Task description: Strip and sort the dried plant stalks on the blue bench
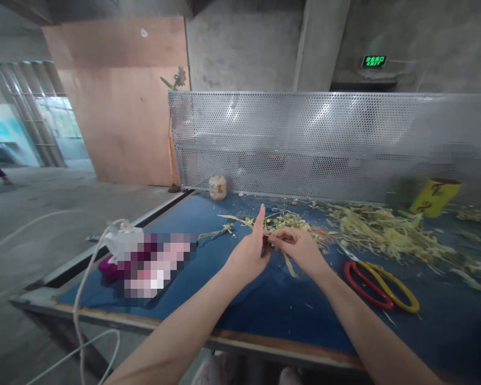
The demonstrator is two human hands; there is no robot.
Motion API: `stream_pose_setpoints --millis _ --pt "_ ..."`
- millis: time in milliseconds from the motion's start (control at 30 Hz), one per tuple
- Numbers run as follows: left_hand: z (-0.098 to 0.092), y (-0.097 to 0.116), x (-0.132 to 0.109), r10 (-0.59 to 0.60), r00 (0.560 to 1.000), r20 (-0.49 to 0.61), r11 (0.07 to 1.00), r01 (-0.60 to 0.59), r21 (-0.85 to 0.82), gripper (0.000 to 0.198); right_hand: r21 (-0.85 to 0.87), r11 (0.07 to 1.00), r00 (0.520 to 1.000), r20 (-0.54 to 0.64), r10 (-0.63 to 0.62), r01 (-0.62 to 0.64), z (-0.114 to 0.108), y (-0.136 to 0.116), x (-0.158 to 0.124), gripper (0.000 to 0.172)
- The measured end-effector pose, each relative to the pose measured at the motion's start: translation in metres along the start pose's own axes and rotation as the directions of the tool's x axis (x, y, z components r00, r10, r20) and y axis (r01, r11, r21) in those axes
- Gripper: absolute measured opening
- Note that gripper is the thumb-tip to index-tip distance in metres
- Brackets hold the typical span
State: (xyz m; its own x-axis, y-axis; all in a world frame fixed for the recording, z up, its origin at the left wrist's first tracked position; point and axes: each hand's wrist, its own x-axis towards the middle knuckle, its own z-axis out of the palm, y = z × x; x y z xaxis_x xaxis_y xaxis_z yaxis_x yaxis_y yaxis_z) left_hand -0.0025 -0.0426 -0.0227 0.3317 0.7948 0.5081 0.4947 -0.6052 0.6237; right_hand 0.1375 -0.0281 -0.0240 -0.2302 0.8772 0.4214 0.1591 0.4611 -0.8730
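Over the blue tabletop [240, 305] my two hands meet fingertip to fingertip. My left hand [248, 254] has its thumb raised straight up, and its other fingers curl inward; what lies in them is hidden. Thumb and forefinger of my right hand [296, 246] are pinched together close to the left fingers. A pale dried husk strip [291, 266] hangs below the right hand and seems to run up into its grip. Just behind both hands lies a small heap of shredded husk [286, 220].
Scissors with red and yellow handles [369, 283] lie right of my right forearm. Beyond them spreads a larger husk pile [385, 232] beside a yellow box [435, 198]. A jar [217, 188] stands at the back. A purple item [110, 269] and white cable [78, 305] are left.
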Motion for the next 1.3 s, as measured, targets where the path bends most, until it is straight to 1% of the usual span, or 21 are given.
stream_pose_setpoints --millis 167,333,400,500,633,800,867,967,1033,1100,1200,1300 --pt "-0.003 -0.001 0.0 -0.016 1.0 0.009 0.998 0.015 0.054 0.078 -0.043 0.999 1.0 -0.007 0.03 -0.03 0.001 -0.005 -0.001 0.022" --pt "-0.002 -0.002 0.0 0.003 1.0 -0.028 1.0 -0.002 0.016 0.079 -0.014 0.999 0.999 -0.004 0.038 -0.038 0.004 -0.004 0.0 0.024" --pt "-0.001 -0.001 0.0 -0.006 0.999 -0.043 1.0 0.006 -0.002 0.078 -0.026 0.999 0.999 -0.026 0.028 -0.029 0.003 -0.002 0.0 0.024" --pt "-0.001 0.003 0.001 -0.045 0.994 -0.096 0.998 0.04 -0.047 0.08 -0.029 0.999 0.996 -0.084 0.011 -0.014 0.002 0.0 0.001 0.025" --pt "-0.003 0.009 0.001 -0.078 0.978 -0.192 0.993 0.059 -0.103 0.083 0.001 1.0 0.992 -0.129 0.002 -0.001 0.002 0.003 0.002 0.025" --pt "-0.003 0.011 0.0 -0.076 0.962 -0.264 0.992 0.046 -0.118 0.081 -0.072 0.997 0.974 -0.218 -0.057 0.042 0.003 0.005 0.002 0.025" --pt "-0.002 0.009 0.0 -0.094 0.961 -0.261 0.984 0.051 -0.168 0.08 -0.094 0.994 0.973 -0.216 -0.081 0.062 0.003 0.005 0.001 0.024" --pt "0.0 0.003 0.002 -0.195 0.964 -0.182 0.935 0.127 -0.332 0.082 -0.109 0.99 0.978 -0.173 -0.113 0.095 0.002 0.005 0.001 0.019" --pt "0.0 0.0 0.003 -0.246 0.956 -0.159 0.899 0.164 -0.406 0.083 -0.115 0.987 0.983 -0.131 -0.129 0.114 0.003 0.005 0.001 0.016" --pt "-0.001 0.0 0.003 -0.236 0.953 -0.19 0.908 0.146 -0.392 0.083 -0.114 0.987 0.987 -0.102 -0.122 0.11 0.003 0.005 0.002 0.015" --pt "-0.001 0.005 0.002 -0.163 0.957 -0.24 0.938 0.075 -0.337 0.082 -0.069 0.995 0.991 -0.104 -0.086 0.079 0.003 0.005 0.003 0.015" --pt "0.001 0.01 0.001 -0.136 0.967 -0.216 0.913 0.038 -0.406 0.085 -0.027 0.997 0.991 -0.109 -0.076 0.074 0.003 0.006 0.004 0.017"
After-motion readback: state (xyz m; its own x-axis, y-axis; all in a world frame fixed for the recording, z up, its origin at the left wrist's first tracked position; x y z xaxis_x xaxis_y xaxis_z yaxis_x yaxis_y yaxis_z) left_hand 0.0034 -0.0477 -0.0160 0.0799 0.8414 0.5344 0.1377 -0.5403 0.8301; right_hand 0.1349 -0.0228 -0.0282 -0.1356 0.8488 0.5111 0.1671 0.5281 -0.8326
